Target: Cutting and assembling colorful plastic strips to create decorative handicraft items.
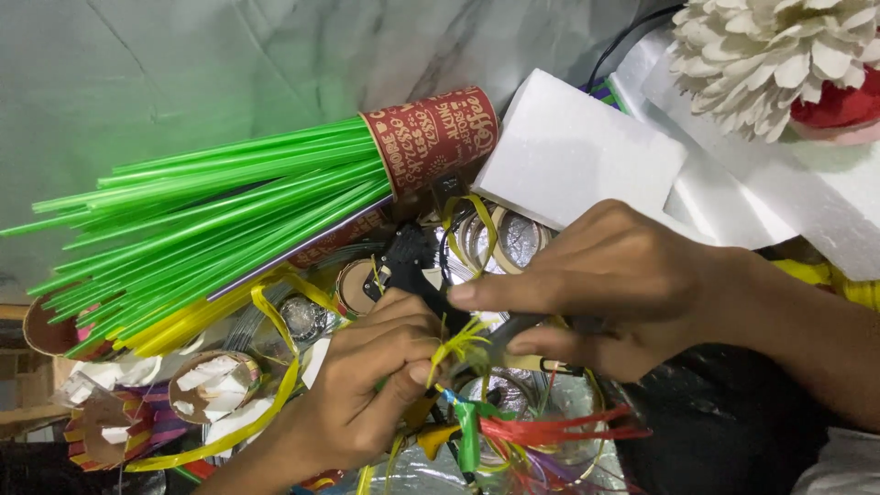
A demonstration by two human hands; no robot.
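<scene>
Head view shows my left hand [367, 390] pinching the yellow-green strip bundle [456, 346] steady at its middle, while my right hand [605, 293] closes around dark scissors [500, 341] beside it.

Green straws [202, 215] fan out of red paper cup [433, 137] lying on its side. White foam block [582, 160] just right of cup — white paper flower [770, 50] at top right. Round foil lids [513, 240] below foam — grey marbled surface [183, 64] behind.
</scene>
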